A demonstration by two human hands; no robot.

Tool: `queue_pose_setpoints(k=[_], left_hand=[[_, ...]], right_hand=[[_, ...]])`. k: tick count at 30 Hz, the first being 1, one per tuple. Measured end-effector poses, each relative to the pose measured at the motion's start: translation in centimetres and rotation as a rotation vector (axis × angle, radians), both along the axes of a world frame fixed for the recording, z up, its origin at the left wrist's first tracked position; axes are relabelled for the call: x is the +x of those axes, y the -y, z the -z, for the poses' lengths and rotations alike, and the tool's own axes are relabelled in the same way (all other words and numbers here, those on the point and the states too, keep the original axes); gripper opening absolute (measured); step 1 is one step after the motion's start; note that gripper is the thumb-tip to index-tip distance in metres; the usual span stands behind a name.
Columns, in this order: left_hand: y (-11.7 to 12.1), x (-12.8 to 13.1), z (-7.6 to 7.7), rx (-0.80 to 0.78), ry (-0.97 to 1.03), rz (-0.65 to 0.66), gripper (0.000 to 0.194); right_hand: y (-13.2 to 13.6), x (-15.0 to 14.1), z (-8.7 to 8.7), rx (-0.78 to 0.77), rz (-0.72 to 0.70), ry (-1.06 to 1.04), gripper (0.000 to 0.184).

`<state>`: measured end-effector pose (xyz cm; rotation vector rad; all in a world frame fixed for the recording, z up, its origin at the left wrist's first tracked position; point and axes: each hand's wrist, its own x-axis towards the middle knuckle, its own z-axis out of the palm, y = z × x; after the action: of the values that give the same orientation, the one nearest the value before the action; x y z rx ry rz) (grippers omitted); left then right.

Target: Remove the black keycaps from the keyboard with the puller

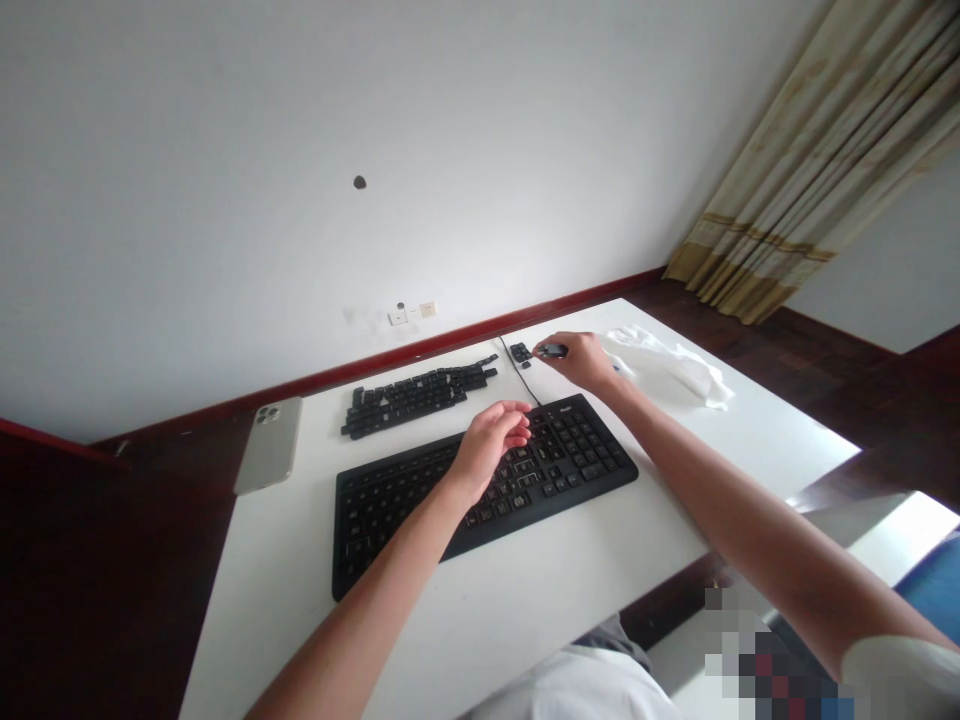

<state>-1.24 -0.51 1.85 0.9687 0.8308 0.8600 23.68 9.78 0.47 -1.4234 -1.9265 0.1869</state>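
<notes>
A black keyboard (pixel 592 450) lies on the white table, with many keycaps off its main section and the number-pad keys in place. My left hand (pixel 495 440) hovers over its middle right, fingers loosely bent, and nothing visible in it. Beyond the keyboard's far right corner, my right hand (pixel 581 358) pinches a small dark tool (pixel 553 350) with a silvery edge, whose exact kind I cannot make out. Just left of the tool's tip sits a small cluster of black keycaps (pixel 520 352). More loose keycaps (pixel 420 395) lie in rows behind the keyboard.
A phone (pixel 270 445) lies face down at the table's left edge. Crumpled white tissue or plastic (pixel 667 365) lies at the right. The keyboard's cable (pixel 517 370) runs to the back edge. A wall with sockets (pixel 412 312) stands behind, and a curtain (pixel 780 220) hangs at right.
</notes>
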Motion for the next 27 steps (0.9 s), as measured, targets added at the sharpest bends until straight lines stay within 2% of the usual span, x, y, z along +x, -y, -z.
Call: queue_pose_setpoints(k=[2, 5, 8, 11, 13, 16, 19, 24, 27], left_hand=[[-0.3, -0.4, -0.2, 0.028, -0.03, 0.036, 0.023], [-0.5, -1.1, -0.6, 0.193, -0.207, 0.04, 0.025], [0.0, -1.6, -1.3, 0.391, -0.415, 0.112, 0.026], [1.1, -1.9, -1.9, 0.523, -0.598, 0.2, 0.02], [2.0, -2.0, -2.1, 0.64, -0.74, 0.236, 0.016], [3.1, -1.6, -1.8, 0.786, -0.882, 0.27, 0.026], [3.9, -1.2, -1.3, 0.85, -0.948, 0.306, 0.03], [4.5, -0.8, -1.3, 0.858, -0.981, 0.347, 0.013], [4.6, -0.8, -1.2, 0.833, -0.966, 0.334, 0.011]], right_hand=[[0.6, 0.6, -0.7, 0.003, 0.089, -0.109, 0.028], [1.5, 1.3, -1.7, -0.042, 0.15, -0.312, 0.036], [3.0, 0.9, -2.7, -0.072, 0.098, -0.591, 0.036], [5.5, -0.9, -3.3, -0.093, 0.036, -0.88, 0.049], [7.6, -2.5, -3.4, -0.173, -0.029, -1.056, 0.056], [11.0, -4.8, -3.2, -0.326, -0.123, -1.255, 0.061], [13.8, -6.5, -2.6, -0.373, -0.133, -1.36, 0.059], [16.6, -8.4, -1.8, -0.293, -0.027, -1.478, 0.053], [17.6, -9.5, -1.5, -0.271, -0.001, -1.507, 0.049]])
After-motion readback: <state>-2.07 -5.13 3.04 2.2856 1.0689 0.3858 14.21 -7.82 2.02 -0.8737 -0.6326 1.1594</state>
